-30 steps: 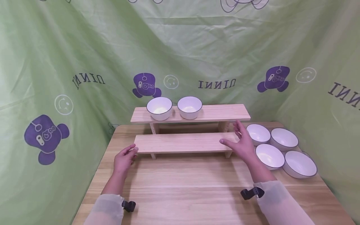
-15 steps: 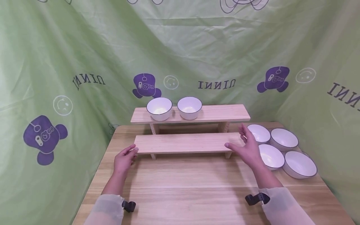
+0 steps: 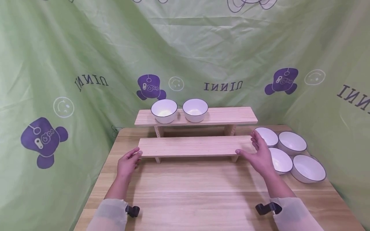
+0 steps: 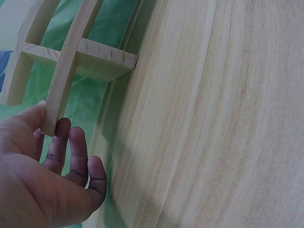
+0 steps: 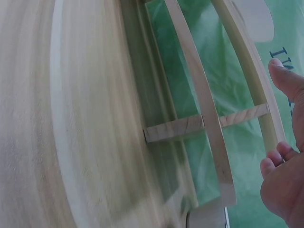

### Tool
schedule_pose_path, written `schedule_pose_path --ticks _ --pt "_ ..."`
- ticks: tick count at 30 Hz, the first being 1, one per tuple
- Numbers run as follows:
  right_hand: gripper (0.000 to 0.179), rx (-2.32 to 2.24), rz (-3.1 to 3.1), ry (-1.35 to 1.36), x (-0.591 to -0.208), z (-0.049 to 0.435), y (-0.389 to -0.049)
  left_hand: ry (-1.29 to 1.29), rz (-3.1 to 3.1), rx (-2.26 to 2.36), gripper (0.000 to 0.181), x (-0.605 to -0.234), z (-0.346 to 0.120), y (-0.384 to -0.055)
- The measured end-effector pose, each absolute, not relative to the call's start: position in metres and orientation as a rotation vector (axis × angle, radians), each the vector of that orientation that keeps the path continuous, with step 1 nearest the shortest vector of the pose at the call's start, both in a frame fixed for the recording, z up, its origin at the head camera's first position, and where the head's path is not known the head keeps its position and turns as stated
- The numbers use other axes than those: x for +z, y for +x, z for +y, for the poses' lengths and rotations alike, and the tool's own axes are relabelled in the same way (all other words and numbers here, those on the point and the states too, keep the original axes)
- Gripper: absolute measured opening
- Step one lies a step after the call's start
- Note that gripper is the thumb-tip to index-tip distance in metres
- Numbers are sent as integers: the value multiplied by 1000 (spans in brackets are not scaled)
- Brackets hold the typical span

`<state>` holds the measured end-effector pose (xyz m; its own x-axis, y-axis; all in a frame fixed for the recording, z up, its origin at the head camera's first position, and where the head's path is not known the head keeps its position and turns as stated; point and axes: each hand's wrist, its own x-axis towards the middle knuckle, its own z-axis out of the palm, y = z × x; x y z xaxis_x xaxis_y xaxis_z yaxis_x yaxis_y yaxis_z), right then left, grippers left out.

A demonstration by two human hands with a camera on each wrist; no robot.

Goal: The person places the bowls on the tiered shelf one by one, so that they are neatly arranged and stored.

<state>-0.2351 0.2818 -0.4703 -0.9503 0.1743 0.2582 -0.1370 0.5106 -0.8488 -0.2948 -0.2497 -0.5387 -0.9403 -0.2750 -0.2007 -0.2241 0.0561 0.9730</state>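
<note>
Wooden rack [image 3: 190, 141], two-tiered and pale, standing toward the back of the bench [image 3: 185, 199]. In the head view, upper board [image 3: 231, 115] set behind and above lower board [image 3: 179, 148], both carried on short wooden legs [image 3: 230, 130]. On the upper board, left of centre and at the middle, two white bowls [image 3: 195, 111] with dark rims, upright, side by side, a narrow gap between. On the bench to the right of the rack, four more bowls [image 3: 308, 168] of the same kind, grouped close together. Left hand [image 3: 127, 165] at the left end of the lower board, pinching its front corner between thumb and fingers. Right hand [image 3: 260, 158] near the other end of that board, thumb and fingers spread apart, holding nothing; cannot tell whether touching the wood. Pale sleeves [image 3: 108, 213] on both forearms, a black device [image 3: 132, 211] at each wrist. Behind, a green curtain [image 3: 185, 48] printed with purple figures, smiling faces and lettering.

In the left wrist view, thumb on one face of the lower board's end, a fingertip against the other, the next fingers bent and clear of the wood. Farther along, a leg joining board and bench.

In the right wrist view, thumb stretched away from bent fingers, nothing between; fingertips overlapping the upper board's end in the line of sight, contact unclear. One bowl partly visible along the upper edge, another cut off at the lower edge.
</note>
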Motion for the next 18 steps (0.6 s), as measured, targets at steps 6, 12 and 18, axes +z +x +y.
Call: schedule_pose_path --ticks 6,12,18 --pt "121 1398 -2465 -88 -472 291 -228 538 -2260 -2073 55 -540 -250 -298" --pt "120 1395 -2470 -138 -476 300 -219 550 -2269 -2059 56 -540 -249 -297" --pt "116 1355 -2449 -141 -481 306 -213 544 -2254 -2063 56 -542 -249 -298"
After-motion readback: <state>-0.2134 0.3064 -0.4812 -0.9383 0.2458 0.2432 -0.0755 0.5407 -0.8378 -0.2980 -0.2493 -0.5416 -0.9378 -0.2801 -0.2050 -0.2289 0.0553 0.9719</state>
